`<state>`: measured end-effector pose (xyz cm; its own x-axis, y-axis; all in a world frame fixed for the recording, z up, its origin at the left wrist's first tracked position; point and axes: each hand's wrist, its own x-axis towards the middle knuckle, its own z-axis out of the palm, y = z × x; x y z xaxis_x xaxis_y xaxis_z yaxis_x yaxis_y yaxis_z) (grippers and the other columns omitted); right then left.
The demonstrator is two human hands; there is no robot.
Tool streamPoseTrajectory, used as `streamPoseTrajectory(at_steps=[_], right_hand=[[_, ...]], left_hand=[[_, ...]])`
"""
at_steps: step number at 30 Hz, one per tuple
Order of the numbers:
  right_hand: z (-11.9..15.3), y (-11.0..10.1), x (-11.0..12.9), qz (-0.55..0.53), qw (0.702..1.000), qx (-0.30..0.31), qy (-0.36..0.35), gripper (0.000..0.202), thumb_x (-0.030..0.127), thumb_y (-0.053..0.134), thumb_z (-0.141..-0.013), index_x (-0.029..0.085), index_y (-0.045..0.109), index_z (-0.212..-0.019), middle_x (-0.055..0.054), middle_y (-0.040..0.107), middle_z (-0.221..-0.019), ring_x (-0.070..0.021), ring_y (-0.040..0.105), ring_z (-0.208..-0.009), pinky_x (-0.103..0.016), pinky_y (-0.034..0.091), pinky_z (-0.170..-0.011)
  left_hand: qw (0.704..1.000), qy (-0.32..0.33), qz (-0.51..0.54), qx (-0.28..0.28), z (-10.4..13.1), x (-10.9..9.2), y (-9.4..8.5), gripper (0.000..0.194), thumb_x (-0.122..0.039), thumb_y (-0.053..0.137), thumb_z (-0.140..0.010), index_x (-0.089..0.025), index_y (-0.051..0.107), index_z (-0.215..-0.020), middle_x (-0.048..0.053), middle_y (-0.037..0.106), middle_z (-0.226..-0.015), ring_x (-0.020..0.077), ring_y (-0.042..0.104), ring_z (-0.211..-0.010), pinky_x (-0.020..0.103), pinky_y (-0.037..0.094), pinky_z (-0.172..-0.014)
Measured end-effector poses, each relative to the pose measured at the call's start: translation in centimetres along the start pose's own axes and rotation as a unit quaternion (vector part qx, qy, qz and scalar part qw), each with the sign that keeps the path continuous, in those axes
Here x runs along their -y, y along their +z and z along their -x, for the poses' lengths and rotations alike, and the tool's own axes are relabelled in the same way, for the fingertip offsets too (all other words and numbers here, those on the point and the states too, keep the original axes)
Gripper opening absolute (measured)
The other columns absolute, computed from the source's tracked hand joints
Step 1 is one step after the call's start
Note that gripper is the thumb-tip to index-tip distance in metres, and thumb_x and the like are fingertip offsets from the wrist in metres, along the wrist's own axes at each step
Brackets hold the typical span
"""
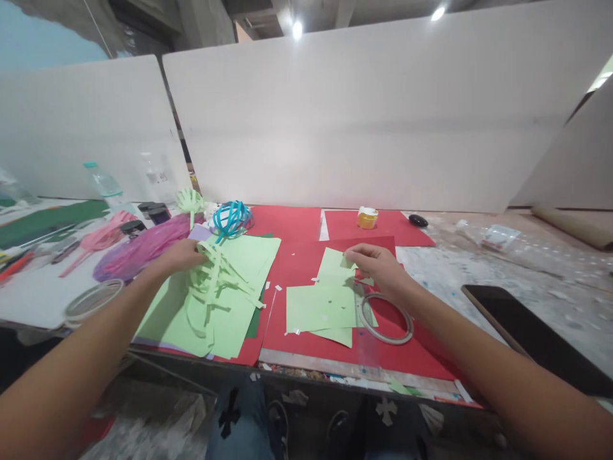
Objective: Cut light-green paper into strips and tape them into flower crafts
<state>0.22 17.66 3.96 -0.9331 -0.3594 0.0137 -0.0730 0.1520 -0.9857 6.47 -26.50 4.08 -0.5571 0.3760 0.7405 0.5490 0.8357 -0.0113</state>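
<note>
Partly hidden: left hand (179,257) covers the top of the cut light-green paper strips (215,281), fingers resting flat.
Right hand (378,265): pinching the edge of a small light-green paper piece (335,262).
Place: red sheet (297,268) on surface.

Both bare forearms reach forward from the lower corners, spread well apart. Left hand (179,255) lies palm down, fingers loosely curled, grip not closed. Right hand (378,265) palm down, thumb and forefinger pinched together, wrist slightly bent.
</note>
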Motion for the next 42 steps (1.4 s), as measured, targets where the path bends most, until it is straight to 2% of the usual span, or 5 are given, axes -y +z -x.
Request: streamPoseTrajectory(at_steps=[5, 15, 20, 30, 42], right_hand=[[-0.2, -0.4, 0.4, -0.011, 1.0, -0.009, -0.015, 0.024, 0.043, 0.067, -0.071, 0.019, 0.066, -0.069, 0.002, 0.054, -0.063, -0.0084, 0.037, -0.051, -0.026, 0.033, -0.049], [1.7, 0.1, 2.6, 0.019, 0.962, -0.11, -0.25, 0.014, 0.031, 0.062, -0.084, 0.02, 0.065, -0.076, -0.001, 0.058, -0.074, -0.0139, 0.05, -0.067, -0.03, 0.039, -0.061], [3.3, 2.0, 2.7, 0.038, 0.935, -0.101, -0.339, 0.007, 0.024, 0.065, -0.084, 0.025, 0.072, -0.084, -0.002, 0.056, -0.08, -0.0142, 0.053, -0.074, -0.03, 0.042, -0.064], [4.0, 2.9, 2.7, -0.13, 0.977, 0.06, -0.156, 0.004, 0.029, 0.072, -0.081, 0.028, 0.075, -0.083, 0.0, 0.067, -0.082, -0.0122, 0.057, -0.073, -0.027, 0.045, -0.064], [3.3, 3.7, 1.5, -0.176, 0.982, 0.016, -0.066, 0.018, 0.038, 0.073, -0.077, 0.021, 0.066, -0.073, 0.001, 0.06, -0.07, -0.0126, 0.052, -0.066, -0.027, 0.043, -0.063]], left_hand=[[0.999, 0.028, -0.015, 0.026, -2.7, -2.9, 0.4, 0.027, -0.03, 0.059, -0.089, -0.01, 0.068, -0.072, -0.006, 0.066, -0.057, 0.0045, 0.058, -0.042, 0.011, 0.039, -0.039], [0.965, 0.232, 0.093, -0.081, -10.3, -18.6, 4.5, 0.009, -0.015, 0.064, -0.084, -0.02, 0.067, -0.091, 0.007, 0.068, -0.089, 0.0199, 0.064, -0.087, 0.037, 0.055, -0.074], [0.954, 0.255, 0.114, -0.11, -9.7, -19.4, 6.2, 0.007, -0.013, 0.059, -0.087, -0.016, 0.065, -0.087, 0.005, 0.067, -0.076, 0.0177, 0.063, -0.076, 0.035, 0.055, -0.066], [0.958, 0.252, 0.118, -0.074, -9.2, -19.4, 5.8, 0.009, -0.008, 0.057, -0.085, -0.012, 0.065, -0.083, 0.008, 0.067, -0.071, 0.0192, 0.062, -0.071, 0.035, 0.053, -0.061], [0.966, 0.101, 0.207, -0.115, -8.4, -19.9, 8.3, 0.012, -0.008, 0.062, -0.079, -0.02, 0.063, -0.081, 0.003, 0.061, -0.078, 0.0147, 0.055, -0.071, 0.03, 0.048, -0.064]])
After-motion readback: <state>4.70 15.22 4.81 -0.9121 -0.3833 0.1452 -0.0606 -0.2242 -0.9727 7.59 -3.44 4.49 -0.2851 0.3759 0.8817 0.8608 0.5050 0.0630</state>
